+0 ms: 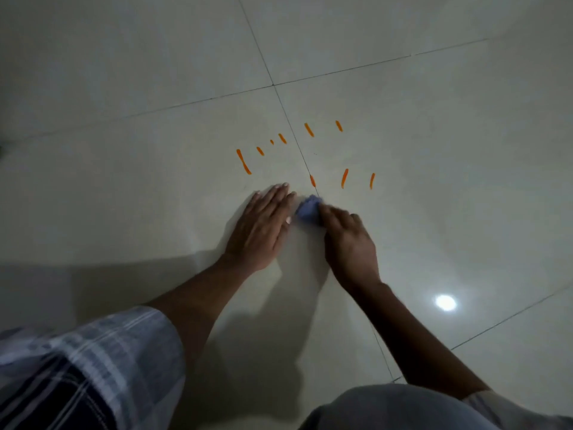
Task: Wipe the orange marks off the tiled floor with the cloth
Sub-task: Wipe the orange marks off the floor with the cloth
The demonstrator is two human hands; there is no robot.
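Several short orange marks (pixel 243 162) streak the pale tiled floor (pixel 155 88) around a grout crossing, in two rough rows. One orange mark (pixel 312 180) lies on the grout line just beyond the small blue cloth (pixel 308 210). My right hand (pixel 348 243) presses the cloth flat on the floor, fingers over its near edge. Flat on the tile to the cloth's left, fingers together, rests my left hand (pixel 263 228), holding nothing and touching the cloth's left side.
Dark grout lines (pixel 273 84) cross the floor. A bright lamp reflection (pixel 445 302) shines on the tile at the right. My checked sleeve (pixel 93 361) fills the lower left and a grey-clad knee (pixel 397 408) the bottom edge.
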